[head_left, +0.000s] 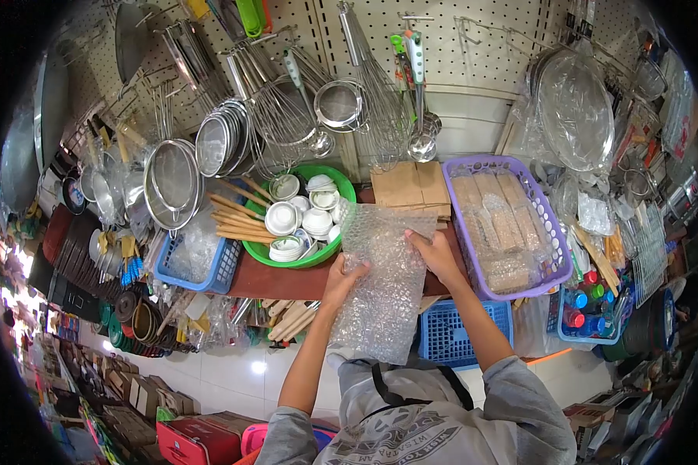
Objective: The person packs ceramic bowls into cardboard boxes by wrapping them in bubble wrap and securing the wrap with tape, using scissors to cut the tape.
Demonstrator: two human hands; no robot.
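Observation:
A sheet of clear bubble wrap (384, 287) hangs between my two hands in front of my body. My left hand (344, 280) grips its left edge, thumb on top. At its upper right edge my right hand (433, 254) pinches the plastic. Just behind and left is a green basin (257, 258) with small white bowls (282, 218) and wooden-handled tools (239, 214). Behind the wrap lies a stack of brown paper or cardboard pieces (411, 186). A purple basket (506, 293) right of my right hand holds wrapped brown packages (506, 225).
Whisks (376, 108), strainers (172, 184) and ladles (422, 146) hang from the pegboard (473, 66). A blue basket (223, 267) sits at the left. Below the shelf are another blue basket (465, 333) and a crate of colourful bottles (589, 336). A red case (202, 442) stands behind me.

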